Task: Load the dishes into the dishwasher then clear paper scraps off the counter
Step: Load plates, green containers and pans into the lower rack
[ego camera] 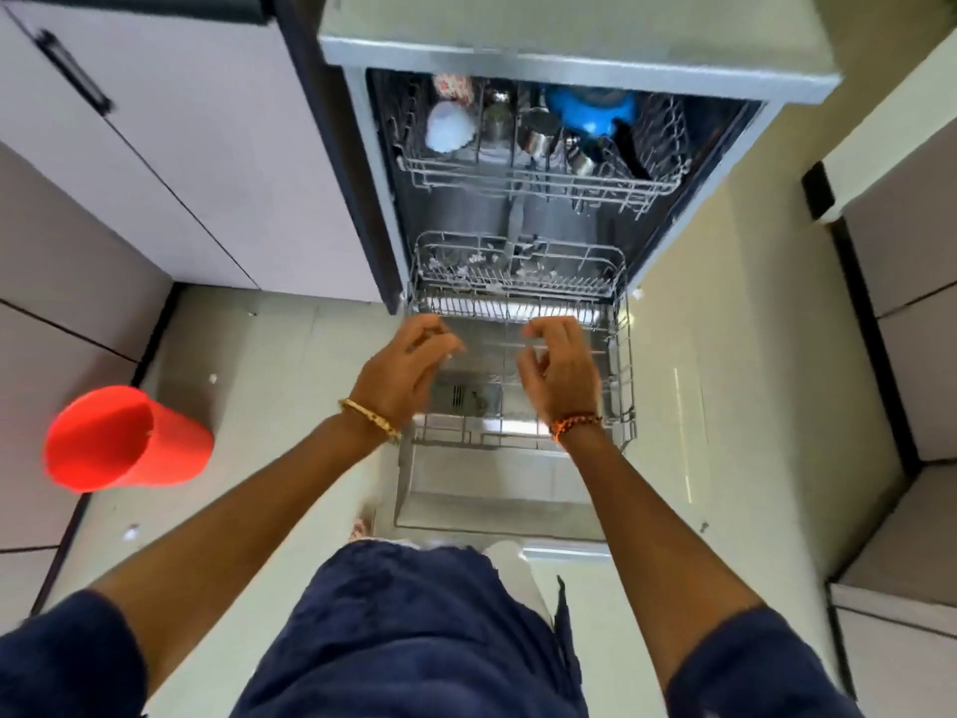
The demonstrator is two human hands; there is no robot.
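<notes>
View from above, looking down at an open dishwasher [766, 163] with its door [492, 489] folded flat toward the person. Two racks show. The upper rack [538, 186], at 12 o'clock, holds one white cup [449, 125], one blue item [590, 114], one patterned piece [452, 86] behind the cup, and several steel vessels [541, 137] too crowded to count. The lower rack [619, 365] is pulled out over the door, near the centre; a few pale items [476, 257] lie at its far end, blurred.

Two bare forearms reach forward from 6 o'clock, both stretched out over the lower rack. The left hand [409, 362] hovers at the rack's left side, fingers loosely curled and holding nothing; one gold bangle [370, 418] circles the wrist. The right hand [562, 367] hovers just to its right, fingers and thumb half curled, also holding nothing; one beaded band [576, 424] sits on that wrist. The hands are near each other but apart.

One red bucket [127, 440] is at 9 o'clock. About five small white paper scraps [129, 533] dot the floor [269, 355]. Pale cabinets [171, 142] stand at 10 o'clock.
</notes>
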